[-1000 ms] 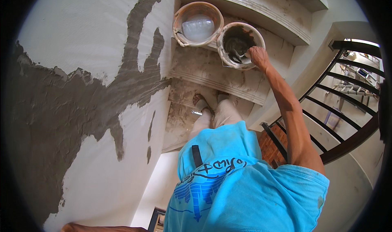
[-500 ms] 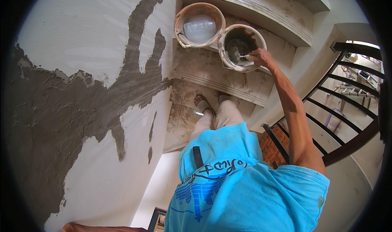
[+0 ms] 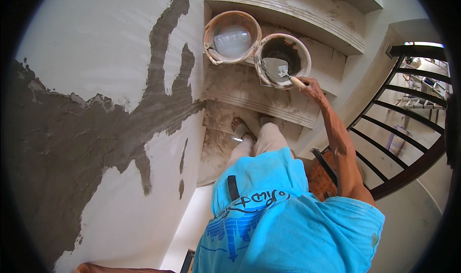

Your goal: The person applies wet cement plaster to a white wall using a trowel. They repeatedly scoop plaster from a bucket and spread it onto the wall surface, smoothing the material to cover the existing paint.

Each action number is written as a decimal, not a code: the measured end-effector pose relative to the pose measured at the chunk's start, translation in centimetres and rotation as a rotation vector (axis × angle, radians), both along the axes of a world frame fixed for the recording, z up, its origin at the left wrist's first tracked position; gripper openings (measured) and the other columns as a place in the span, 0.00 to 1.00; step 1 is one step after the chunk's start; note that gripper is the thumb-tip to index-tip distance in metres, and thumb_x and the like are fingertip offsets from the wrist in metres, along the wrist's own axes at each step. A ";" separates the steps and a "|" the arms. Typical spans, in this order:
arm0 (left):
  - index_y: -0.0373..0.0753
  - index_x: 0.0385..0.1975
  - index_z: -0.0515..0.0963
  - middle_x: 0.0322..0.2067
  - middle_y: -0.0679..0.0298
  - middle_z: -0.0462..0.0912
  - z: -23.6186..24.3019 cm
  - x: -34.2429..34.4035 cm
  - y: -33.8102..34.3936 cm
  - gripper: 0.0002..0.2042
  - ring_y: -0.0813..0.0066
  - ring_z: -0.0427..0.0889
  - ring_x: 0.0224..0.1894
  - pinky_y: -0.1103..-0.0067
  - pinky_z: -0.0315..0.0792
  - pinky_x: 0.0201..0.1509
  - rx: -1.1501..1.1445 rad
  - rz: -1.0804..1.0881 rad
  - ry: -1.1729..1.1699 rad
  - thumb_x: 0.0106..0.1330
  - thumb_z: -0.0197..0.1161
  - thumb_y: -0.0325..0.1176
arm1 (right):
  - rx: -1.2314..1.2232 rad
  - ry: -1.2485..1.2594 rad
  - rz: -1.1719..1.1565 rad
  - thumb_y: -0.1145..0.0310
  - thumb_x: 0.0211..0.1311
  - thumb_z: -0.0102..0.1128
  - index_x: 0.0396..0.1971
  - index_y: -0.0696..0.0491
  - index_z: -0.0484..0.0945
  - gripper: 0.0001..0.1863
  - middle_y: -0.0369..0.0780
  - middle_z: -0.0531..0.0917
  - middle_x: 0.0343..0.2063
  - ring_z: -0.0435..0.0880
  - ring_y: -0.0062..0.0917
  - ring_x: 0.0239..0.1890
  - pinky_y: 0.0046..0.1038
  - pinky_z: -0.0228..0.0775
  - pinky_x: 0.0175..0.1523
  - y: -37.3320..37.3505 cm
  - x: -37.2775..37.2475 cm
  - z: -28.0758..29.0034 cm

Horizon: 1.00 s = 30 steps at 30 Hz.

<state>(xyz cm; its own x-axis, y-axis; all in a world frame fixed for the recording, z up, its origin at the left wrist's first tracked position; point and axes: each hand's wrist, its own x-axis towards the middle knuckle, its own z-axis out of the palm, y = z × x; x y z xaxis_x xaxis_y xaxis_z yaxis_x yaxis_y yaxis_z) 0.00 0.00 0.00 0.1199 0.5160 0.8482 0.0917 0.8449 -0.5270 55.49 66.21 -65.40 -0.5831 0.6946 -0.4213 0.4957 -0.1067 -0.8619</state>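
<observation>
My right hand (image 3: 312, 88) is closed around the pale handle of a trowel (image 3: 296, 82). The trowel's broad blade carries grey mortar and is at the near left side of the mouth of the right bucket (image 3: 306, 57). That bucket is pale, with dark residue and reddish patches inside. Touching it on the left, another bucket (image 3: 207, 33) has a smeared orange-tan rim and holds a cloudy, translucent object (image 3: 233, 41). Only part of my left arm (image 3: 120, 269) shows along the lower edge; its hand is out of sight.
Both buckets stand on a dusty, stained stair (image 3: 225, 78). Grey plaster (image 3: 57, 143) covers an irregular area of the white wall (image 3: 134, 191) at left. A dark curved railing (image 3: 422, 107) runs along the right. My sandalled foot (image 3: 240, 126) rests on a lower step.
My right hand has drawn the trowel up toward the bucket's rim, and its blade now shows a grey load. The view has shifted slightly, with the buckets now lower in it.
</observation>
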 end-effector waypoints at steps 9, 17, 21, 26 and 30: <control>0.29 0.74 0.57 0.75 0.38 0.48 -1.0 0.0 0.0 0.27 0.40 0.50 0.76 0.48 0.49 0.76 -0.130 -0.090 0.049 0.81 0.47 0.37 | -0.196 0.089 -0.297 0.65 0.43 0.58 0.58 0.59 0.81 0.36 0.35 0.82 0.34 0.76 0.17 0.29 0.24 0.71 0.32 -4.9 0.8 4.6; 0.40 0.60 0.76 0.60 0.53 0.74 -0.9 0.3 2.6 0.20 0.51 0.71 0.63 0.57 0.66 0.65 0.082 -0.065 0.150 0.76 0.57 0.46 | -0.067 0.349 -0.275 0.52 0.41 0.60 0.53 0.61 0.82 0.38 0.35 0.83 0.39 0.78 0.20 0.40 0.25 0.70 0.46 -7.5 -4.9 13.8; 0.38 0.61 0.77 0.64 0.50 0.72 -2.4 3.1 6.3 0.25 0.52 0.67 0.69 0.59 0.63 0.71 0.184 -0.079 0.059 0.79 0.48 0.51 | -0.207 0.504 -0.216 0.49 0.39 0.62 0.58 0.60 0.80 0.43 0.36 0.83 0.35 0.81 0.19 0.35 0.22 0.72 0.38 -8.1 -8.7 21.0; 0.35 0.63 0.74 0.66 0.48 0.69 -3.0 5.3 9.1 0.26 0.52 0.64 0.71 0.58 0.56 0.75 0.228 -0.153 0.001 0.81 0.46 0.50 | -0.161 0.687 -0.027 0.50 0.45 0.64 0.58 0.62 0.78 0.40 0.39 0.83 0.34 0.80 0.19 0.30 0.22 0.73 0.33 -6.9 -15.3 31.4; 0.35 0.63 0.74 0.68 0.49 0.68 -3.9 5.2 9.2 0.25 0.54 0.62 0.73 0.58 0.55 0.75 0.274 -0.200 -0.037 0.81 0.45 0.49 | -0.085 0.812 0.157 0.51 0.47 0.66 0.58 0.65 0.77 0.41 0.39 0.81 0.33 0.80 0.19 0.30 0.23 0.75 0.34 -5.3 -20.6 39.1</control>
